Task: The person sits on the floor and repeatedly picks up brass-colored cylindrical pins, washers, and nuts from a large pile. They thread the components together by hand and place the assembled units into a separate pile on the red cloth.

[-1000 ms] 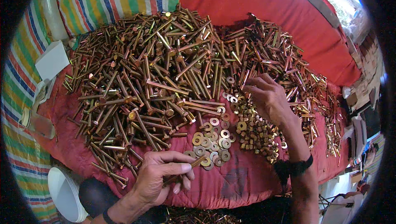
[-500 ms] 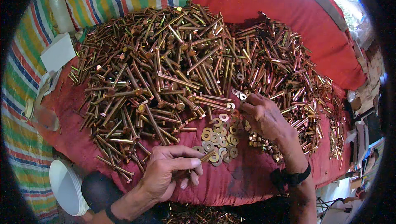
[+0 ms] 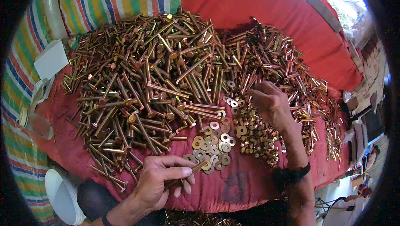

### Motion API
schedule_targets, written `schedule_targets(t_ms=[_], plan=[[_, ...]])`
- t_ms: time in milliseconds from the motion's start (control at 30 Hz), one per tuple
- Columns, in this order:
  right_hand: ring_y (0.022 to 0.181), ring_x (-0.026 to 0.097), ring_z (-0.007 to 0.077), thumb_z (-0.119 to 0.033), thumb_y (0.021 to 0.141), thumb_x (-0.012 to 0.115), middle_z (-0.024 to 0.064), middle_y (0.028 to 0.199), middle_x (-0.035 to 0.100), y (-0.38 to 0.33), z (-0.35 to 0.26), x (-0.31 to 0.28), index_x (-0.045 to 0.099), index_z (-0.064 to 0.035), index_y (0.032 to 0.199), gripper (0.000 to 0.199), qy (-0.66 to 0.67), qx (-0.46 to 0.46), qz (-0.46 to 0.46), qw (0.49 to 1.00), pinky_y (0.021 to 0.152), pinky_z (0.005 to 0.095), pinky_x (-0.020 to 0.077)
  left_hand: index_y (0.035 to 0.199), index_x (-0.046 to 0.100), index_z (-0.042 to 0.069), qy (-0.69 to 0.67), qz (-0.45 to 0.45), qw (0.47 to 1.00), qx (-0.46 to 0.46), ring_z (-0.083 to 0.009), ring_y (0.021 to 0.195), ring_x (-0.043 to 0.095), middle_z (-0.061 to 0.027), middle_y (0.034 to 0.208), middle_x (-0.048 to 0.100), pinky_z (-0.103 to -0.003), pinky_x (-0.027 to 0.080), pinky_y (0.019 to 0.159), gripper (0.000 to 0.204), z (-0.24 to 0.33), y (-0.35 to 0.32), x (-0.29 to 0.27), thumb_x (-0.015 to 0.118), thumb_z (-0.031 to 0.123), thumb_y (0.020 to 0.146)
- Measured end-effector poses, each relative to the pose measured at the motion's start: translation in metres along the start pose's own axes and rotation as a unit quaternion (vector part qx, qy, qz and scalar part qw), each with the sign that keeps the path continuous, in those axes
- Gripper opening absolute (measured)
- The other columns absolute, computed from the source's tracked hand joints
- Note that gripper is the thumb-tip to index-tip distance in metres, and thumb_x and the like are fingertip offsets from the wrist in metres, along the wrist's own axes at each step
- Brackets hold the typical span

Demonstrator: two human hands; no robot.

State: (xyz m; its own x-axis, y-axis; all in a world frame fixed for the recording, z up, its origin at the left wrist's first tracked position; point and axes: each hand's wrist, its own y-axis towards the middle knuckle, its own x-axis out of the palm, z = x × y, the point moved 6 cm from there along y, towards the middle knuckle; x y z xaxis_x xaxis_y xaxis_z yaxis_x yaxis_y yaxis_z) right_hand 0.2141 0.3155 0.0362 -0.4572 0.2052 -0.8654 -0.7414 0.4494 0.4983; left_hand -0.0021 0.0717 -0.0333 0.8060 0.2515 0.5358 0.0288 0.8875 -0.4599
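Brass bolt [image 3: 199, 167] between left hand [image 3: 160, 180] fingers, beside round washers [image 3: 212, 144].

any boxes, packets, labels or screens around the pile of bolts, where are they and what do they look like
Small box: at the left edge of the bolt pile, on the striped sheet; rectangular, plain white.
Clear packet: lower left, below the box, on the edge of the red cloth; flat, see-through, contents unclear.
White tub: bottom left corner; round, plain white rim.
No screens or signs can be made out.
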Motion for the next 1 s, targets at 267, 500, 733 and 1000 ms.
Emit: schedule_targets(t_ms=[267, 500, 733, 1000], plan=[[0.103, 0.065, 0.0332, -0.002, 0.076, 0.070, 0.0095, 0.115, 0.070, 0.001, -0.002, 0.019, 0.076, -0.0090, 0.109, 0.035, -0.106, -0.122, -0.045, 0.986, 0.081, 0.0431, 0.0579, 0.110, 0.072, -0.009, 0.005, 0.013, 1.000, 0.003, -0.0222, 0.062, 0.072, -0.0174, 0.084, 0.074, -0.026, 0.050, 0.046, 0.022, -0.001, 0.002, 0.001, 0.068, 0.007, 0.095], [0.088, 0.072, 0.0222, -0.004, 0.099, 0.065, 0.0111, 0.103, 0.073, 0.000, -0.011, -0.012, 0.065, 0.0005, 0.119, 0.020, 0.311, 0.223, 0.106, 0.918, 0.078, 0.0367, 0.0588, 0.110, 0.074, -0.008, -0.012, 0.020, 0.999, 0.041, -0.0197, 0.065, 0.074, -0.0160, 0.085, 0.075, -0.024, 0.051, 0.046, 0.021, 0.004, 0.002, 0.004, 0.072, 0.008, 0.097], [0.093, 0.069, 0.0196, -0.014, 0.088, 0.079, 0.0110, 0.100, 0.073, -0.026, -0.114, 0.001, 0.069, 0.0056, 0.117, 0.036, 0.606, 0.339, 0.165, 0.700, 0.085, 0.0321, 0.0548, 0.111, 0.073, -0.008, -0.002, 0.023, 0.997, 0.075, -0.0206, 0.064, 0.073, -0.0172, 0.086, 0.075, -0.024, 0.045, 0.041, 0.021, 0.011, 0.003, 0.001, 0.070, 0.008, 0.098], [0.092, 0.066, 0.0159, -0.017, 0.091, 0.077, 0.0086, 0.102, 0.074, -0.034, -0.131, 0.013, 0.070, 0.0056, 0.122, 0.039, 0.544, 0.325, 0.176, 0.753, 0.083, 0.0287, 0.0519, 0.112, 0.076, -0.008, -0.003, -0.003, 0.997, 0.077, -0.0143, 0.064, 0.071, -0.0146, 0.086, 0.076, -0.020, 0.043, 0.042, 0.022, 0.011, -0.003, 0.000, 0.075, 0.007, 0.096]])
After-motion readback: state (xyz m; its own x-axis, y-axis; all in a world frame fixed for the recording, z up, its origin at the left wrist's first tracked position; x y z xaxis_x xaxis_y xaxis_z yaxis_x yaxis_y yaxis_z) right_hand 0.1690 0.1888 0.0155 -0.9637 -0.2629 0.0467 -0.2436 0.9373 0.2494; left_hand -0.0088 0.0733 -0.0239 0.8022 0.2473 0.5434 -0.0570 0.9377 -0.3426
